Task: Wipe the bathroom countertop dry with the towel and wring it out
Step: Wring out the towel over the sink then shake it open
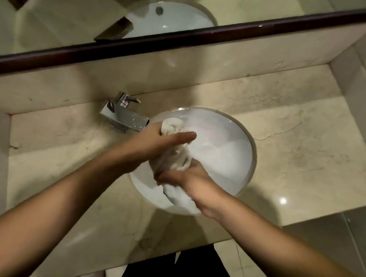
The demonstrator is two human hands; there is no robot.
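A white towel (177, 154), twisted into a thick roll, hangs over the round white sink (227, 156) set in the beige marble countertop (298, 158). My left hand (161, 142) grips the roll's upper end near the faucet, its index finger stretched out across the towel. My right hand (187, 179) is closed around the lower end, just above the sink's near rim. One end of the towel pokes out above my left hand and the other end trails below my right wrist.
A chrome faucet (124, 114) stands at the sink's back left, close to my left hand. A dark-framed mirror (187, 36) runs along the back wall. Marble side walls close in the counter on both sides. The counter's front edge is near my body.
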